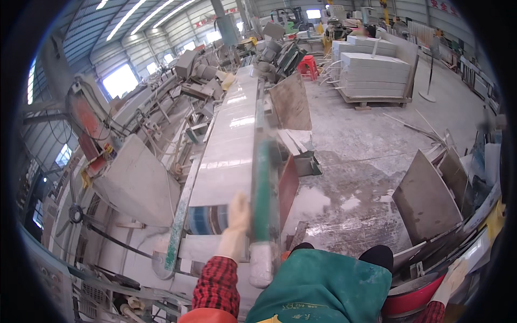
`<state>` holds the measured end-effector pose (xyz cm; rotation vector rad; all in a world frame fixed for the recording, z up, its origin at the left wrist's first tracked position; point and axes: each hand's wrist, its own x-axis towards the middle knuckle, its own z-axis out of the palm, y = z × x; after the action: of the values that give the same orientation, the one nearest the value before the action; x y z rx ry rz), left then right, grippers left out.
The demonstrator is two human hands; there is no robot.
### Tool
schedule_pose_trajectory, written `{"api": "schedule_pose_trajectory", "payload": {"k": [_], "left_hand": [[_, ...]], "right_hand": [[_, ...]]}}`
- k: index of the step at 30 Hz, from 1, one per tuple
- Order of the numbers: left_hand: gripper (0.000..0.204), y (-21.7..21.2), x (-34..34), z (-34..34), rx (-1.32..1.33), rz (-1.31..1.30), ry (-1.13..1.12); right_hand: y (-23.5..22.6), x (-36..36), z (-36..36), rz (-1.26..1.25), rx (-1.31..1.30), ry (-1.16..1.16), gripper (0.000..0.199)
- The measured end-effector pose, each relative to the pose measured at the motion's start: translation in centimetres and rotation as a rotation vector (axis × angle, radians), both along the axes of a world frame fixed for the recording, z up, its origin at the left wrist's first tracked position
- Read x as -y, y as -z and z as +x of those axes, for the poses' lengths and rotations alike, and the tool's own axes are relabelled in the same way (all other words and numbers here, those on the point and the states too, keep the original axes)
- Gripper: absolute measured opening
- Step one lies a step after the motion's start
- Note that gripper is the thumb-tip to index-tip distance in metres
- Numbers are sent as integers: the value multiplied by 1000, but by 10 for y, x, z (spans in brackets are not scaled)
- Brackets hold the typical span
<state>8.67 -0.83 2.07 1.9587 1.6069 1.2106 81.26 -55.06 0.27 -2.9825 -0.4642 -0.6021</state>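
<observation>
My left hand (238, 215), in a cream glove below a red-and-black checked sleeve, is over the near right part of a long conveyor. Motion smears its fingers. Beside it lies the near end of a pale, glossy slab (222, 180) on the belt. Blue and brown bands of the belt roller (207, 219) show just left of the wrist. Far to the right, my right hand (455, 275), also gloved, is by the edge of a pale panel (477, 252) and above a red tub (414, 296). Its fingers are too unclear to tell whether they grip the panel.
Green rails (262, 188) flank the conveyor. Brown-grey boards (428, 196) lean at the right. A stack of white slabs (374, 72) rests on a pallet beyond, near a red stool (308, 67). Machinery and a big grey plate (140, 180) stand left. The floor (350, 161) looks wet.
</observation>
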Motion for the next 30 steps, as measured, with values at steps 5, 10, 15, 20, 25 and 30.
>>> {"api": "schedule_pose_trajectory", "payload": {"k": [5,10,15,20,25,30], "left_hand": [[45,-11,37,61,-281,60,253],[51,-3,45,66,-478,59,215],[48,-16,47,77,-471,71,202],[40,-6,42,74,-499,177,158],[41,-5,40,82,-415,125,197],[37,3,36,79,-406,221,252]], "right_hand": [[-19,-15,-17,-90,-54,40,57],[-2,8,37,-49,-97,-135,59],[-3,18,55,17,-142,-150,59],[-8,10,68,-24,-115,-151,56],[-20,-2,78,22,-64,-86,55],[-18,-4,99,-29,-59,19,56]]}}
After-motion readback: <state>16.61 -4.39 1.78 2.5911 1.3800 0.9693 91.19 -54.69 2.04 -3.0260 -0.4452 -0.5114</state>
